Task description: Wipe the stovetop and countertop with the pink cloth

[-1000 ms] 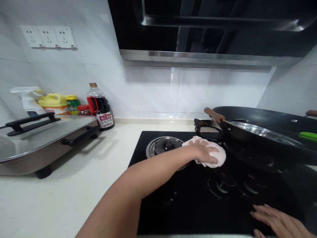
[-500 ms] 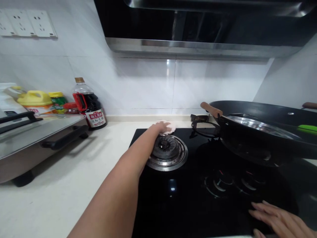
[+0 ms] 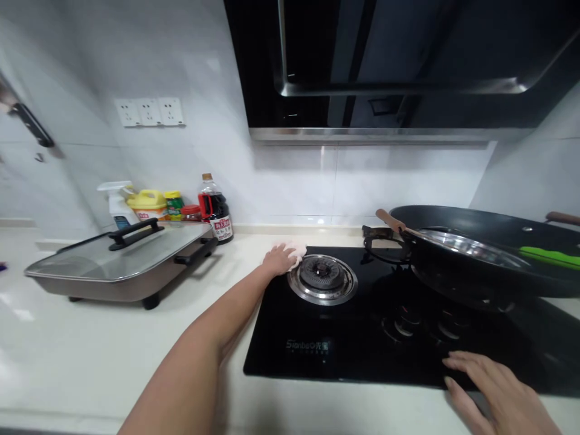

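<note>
Stretched out to the back left corner of the black gas cooktop [image 3: 290, 320], my left hand [image 3: 278, 260] presses on a pale pinkish cloth [image 3: 296, 249], its fingers bent over it. The cloth lies at the glass edge, beside the round left burner [image 3: 322, 275] with its steel ring. My right hand [image 3: 493, 386] rests at the front edge of the cooktop on the right, fingers apart and holding nothing. Two control knobs [image 3: 408, 321] sit just beyond it.
A large black wok [image 3: 457, 217] with a wooden handle covers the right burner, holding a steel bowl [image 3: 471, 246] and a green-handled utensil [image 3: 550, 257]. A lidded electric pan [image 3: 131, 290] stands on the left counter, a soy sauce bottle [image 3: 220, 211] behind it. The range hood [image 3: 389, 136] hangs above.
My left hand and the cloth have moved from behind the burner to its left, at the cooktop's edge. The view has shifted left and pulled back. My right hand stays near the front edge.
</note>
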{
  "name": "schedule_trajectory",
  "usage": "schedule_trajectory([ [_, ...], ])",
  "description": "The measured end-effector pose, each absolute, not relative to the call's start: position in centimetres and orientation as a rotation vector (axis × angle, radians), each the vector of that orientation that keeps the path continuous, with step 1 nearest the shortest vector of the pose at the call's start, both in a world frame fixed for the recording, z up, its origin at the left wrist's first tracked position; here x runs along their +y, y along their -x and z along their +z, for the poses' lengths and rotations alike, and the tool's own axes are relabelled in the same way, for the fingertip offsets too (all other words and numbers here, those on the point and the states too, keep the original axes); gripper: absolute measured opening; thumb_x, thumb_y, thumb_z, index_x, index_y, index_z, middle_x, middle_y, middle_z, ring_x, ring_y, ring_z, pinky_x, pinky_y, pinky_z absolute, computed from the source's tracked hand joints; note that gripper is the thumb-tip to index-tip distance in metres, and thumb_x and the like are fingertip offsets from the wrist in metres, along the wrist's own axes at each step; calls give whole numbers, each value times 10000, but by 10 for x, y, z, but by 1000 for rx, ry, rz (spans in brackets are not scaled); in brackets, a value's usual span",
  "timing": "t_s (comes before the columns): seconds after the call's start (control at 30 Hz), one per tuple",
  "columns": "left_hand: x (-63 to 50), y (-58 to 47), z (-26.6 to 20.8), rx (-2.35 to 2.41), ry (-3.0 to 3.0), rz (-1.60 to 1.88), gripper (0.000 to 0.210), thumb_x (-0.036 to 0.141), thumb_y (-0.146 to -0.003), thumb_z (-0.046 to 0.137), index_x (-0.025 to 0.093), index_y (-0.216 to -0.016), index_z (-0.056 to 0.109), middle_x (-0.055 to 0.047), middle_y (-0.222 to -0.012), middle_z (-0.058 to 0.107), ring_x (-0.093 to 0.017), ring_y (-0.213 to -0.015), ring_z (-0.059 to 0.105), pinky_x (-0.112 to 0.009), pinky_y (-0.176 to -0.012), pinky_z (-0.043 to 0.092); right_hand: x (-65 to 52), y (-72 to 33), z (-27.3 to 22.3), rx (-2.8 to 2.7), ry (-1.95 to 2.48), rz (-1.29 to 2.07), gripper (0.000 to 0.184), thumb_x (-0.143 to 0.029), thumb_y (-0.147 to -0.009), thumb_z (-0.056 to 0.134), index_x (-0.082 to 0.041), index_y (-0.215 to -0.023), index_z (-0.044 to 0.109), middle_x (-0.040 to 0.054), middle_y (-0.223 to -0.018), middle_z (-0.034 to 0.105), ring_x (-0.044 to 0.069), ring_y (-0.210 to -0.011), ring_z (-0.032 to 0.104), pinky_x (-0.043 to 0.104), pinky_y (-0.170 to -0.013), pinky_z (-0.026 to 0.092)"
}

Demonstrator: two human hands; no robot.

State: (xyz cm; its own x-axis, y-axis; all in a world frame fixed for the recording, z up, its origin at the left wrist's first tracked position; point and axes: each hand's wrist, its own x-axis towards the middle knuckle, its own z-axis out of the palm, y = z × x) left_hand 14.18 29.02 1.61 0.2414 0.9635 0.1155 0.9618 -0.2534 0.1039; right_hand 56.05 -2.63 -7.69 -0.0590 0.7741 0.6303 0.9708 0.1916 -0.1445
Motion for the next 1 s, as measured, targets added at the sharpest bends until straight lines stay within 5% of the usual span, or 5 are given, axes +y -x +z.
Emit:
schedule_trajectory([
  [0.57,57,-160,-12,1448,-2884,486,481,508,-1005,488,361,-1454,578,-49,-1582,518,-329,-1445,460,-546,-1160,402,-27,-533,-56,-1816,1800,-272,404,-495,-937,384,-244,-1095,658,76,-1194,667,289,-1070,595,469,-912,441],
  [1.0,-21,-123,-12,1261,-2892,648,483,467,-941,608,366,-1413,635,-40,-1596,506,-309,-1471,469,-504,-1211,383,-28,-536,-58,-1868,1741,-233,375,-438,-959,383,-251,-1136,655,81,-1228,653,274,-1089,586,433,-920,431],
])
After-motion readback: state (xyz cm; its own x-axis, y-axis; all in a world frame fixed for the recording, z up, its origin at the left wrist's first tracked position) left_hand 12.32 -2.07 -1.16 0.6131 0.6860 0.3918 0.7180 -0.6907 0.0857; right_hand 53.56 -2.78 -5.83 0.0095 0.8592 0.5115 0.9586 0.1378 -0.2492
